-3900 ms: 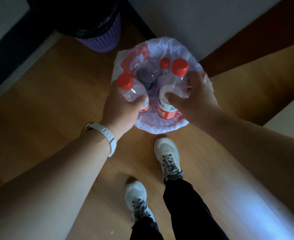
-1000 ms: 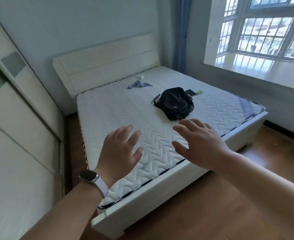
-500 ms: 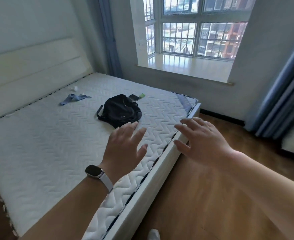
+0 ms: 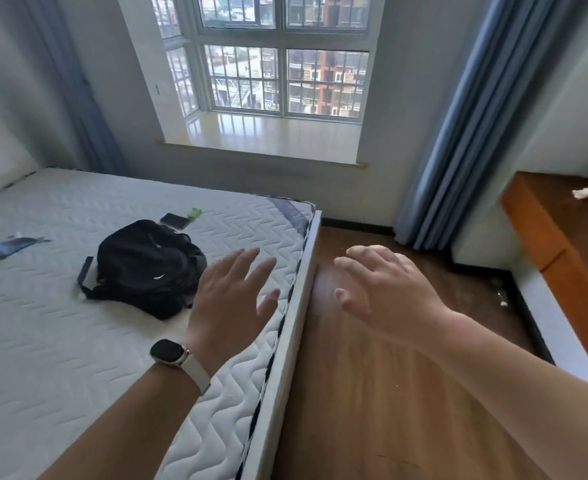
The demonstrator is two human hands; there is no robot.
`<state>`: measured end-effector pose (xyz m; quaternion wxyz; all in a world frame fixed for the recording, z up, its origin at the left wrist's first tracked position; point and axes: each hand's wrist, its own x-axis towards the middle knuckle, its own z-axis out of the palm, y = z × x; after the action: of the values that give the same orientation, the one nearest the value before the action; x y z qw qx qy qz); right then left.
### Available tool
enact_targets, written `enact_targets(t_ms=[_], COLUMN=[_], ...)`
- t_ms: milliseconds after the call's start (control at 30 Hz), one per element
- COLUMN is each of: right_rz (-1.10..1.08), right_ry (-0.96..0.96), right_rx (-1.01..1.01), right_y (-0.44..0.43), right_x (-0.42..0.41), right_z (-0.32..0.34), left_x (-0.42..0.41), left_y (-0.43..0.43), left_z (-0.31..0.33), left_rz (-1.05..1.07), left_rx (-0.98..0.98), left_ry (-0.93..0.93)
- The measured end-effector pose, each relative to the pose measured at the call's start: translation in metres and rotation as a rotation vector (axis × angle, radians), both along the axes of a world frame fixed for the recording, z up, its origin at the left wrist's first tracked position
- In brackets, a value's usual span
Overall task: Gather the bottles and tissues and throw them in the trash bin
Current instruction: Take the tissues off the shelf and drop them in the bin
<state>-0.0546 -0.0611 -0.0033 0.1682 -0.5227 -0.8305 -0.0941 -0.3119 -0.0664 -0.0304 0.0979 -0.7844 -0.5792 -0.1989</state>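
Tissue [image 4: 583,192] lies crumpled on orange worktop [image 4: 541,237]; left hand [image 4: 230,299] and right hand [image 4: 386,292] hover, grips wide and empty, seemingly ready to gather.

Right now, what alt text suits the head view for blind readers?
A person's left hand and right hand stretch forward, open and empty, near a mattress edge. A black backpack lies on it; a crumpled tissue sits on the wooden ledge at right.
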Motion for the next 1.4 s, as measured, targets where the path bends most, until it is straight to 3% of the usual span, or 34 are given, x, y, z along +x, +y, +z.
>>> enact_targets(t_ms=[500, 1100, 1400], right_rz=[-0.315, -0.603, -0.694], right_ry=[0.063, 0.104, 0.119], right_rx=[-0.022, -0.042, -0.117], right_y=[0.062, 0.177, 0.232], right_x=[0.106, 0.399, 0.467], right_z=[0.006, 0.008, -0.006], left_x=[0.127, 0.437, 0.519], left_y=[0.130, 0.311, 0.387], left_z=[0.016, 0.022, 0.012], left_rz=[-0.314, -0.594, -0.675], left_rx=[0.019, -0.008, -0.061], left_ry=[-0.002, 0.077, 0.095])
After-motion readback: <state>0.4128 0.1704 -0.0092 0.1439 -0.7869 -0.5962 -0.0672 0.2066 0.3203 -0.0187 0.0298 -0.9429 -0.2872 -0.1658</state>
